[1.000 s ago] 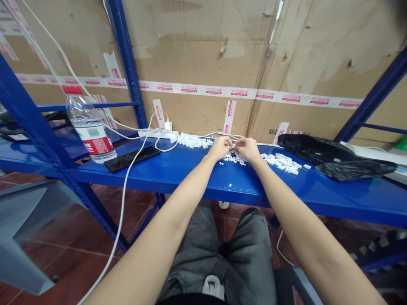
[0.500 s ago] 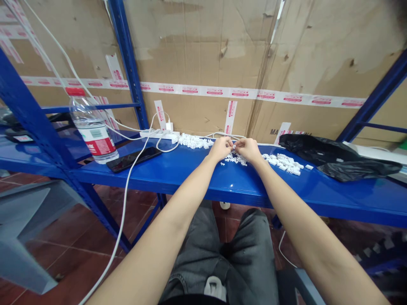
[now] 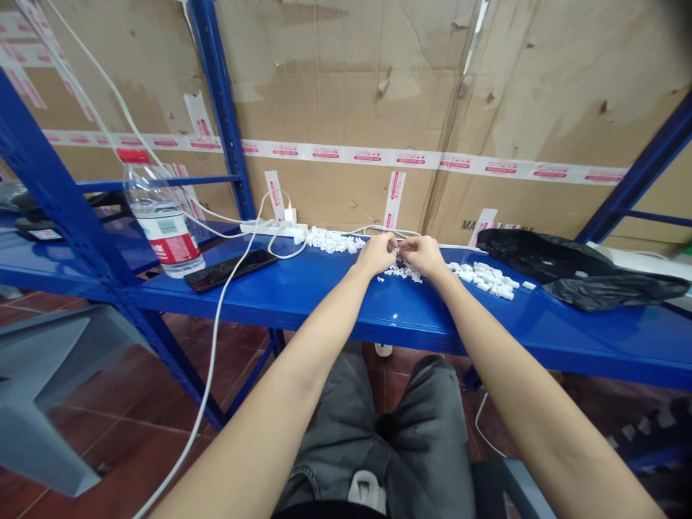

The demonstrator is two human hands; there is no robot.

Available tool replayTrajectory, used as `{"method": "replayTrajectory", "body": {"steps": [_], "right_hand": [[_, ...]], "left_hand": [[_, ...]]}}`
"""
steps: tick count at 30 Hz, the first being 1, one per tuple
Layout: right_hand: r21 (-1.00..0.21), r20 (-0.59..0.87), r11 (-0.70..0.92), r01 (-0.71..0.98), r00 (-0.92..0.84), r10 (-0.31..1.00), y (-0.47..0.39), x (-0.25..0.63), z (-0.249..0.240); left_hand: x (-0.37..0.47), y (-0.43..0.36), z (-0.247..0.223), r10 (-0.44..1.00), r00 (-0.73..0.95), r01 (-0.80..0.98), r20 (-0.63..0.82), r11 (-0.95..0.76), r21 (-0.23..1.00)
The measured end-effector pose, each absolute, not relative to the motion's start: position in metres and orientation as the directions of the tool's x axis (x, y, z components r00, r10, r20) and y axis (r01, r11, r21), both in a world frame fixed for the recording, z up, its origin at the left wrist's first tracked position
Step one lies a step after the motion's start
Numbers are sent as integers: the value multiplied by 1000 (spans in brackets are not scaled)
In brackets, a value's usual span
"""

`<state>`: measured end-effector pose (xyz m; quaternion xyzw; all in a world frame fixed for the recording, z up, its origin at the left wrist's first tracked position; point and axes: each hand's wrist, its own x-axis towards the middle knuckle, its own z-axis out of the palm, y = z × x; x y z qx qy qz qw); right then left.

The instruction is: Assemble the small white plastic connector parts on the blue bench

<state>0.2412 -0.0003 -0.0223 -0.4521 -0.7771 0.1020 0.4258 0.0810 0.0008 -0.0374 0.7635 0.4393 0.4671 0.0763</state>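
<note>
Fingertips nearly touching, my left hand (image 3: pixel 379 252) and my right hand (image 3: pixel 422 254) meet above the blue shelf (image 3: pixel 303 288). Both hands are closed in a pinch around something small and whitish between them, too small to make out. Just below them lies a scatter of tiny white pieces (image 3: pixel 403 272). A heap of white pieces (image 3: pixel 331 240) is to the left of my left hand, at the shelf's back. Larger white blocks (image 3: pixel 486 280) are piled to the right of my right hand.
A water bottle (image 3: pixel 166 223) and a black phone (image 3: pixel 230 270) are on the left, with a white cable (image 3: pixel 213 346) hanging over the edge. A white power strip (image 3: pixel 273 229) lies at the back. On the right is a black plastic bag (image 3: pixel 605 285).
The whole view has shifted slightly, with things appearing a little further right. My hands stay together, with only slight finger movement.
</note>
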Motion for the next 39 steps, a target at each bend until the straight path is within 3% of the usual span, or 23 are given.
{"method": "replayTrajectory", "body": {"steps": [11, 23, 32, 39], "right_hand": [[-552, 601, 584, 596, -201, 773, 2, 241, -24], [-741, 518, 537, 403, -165, 839, 14, 242, -28], [-734, 557, 575, 361, -164, 814, 14, 246, -29], [-629, 604, 612, 479, -195, 773, 14, 243, -30]], "left_hand": [[81, 1, -36, 730, 162, 556, 663, -623, 550], [82, 7, -35, 717, 158, 470, 680, -660, 587], [84, 8, -38, 706, 148, 488, 693, -661, 569], [83, 2, -37, 720, 162, 553, 675, -633, 542]]}}
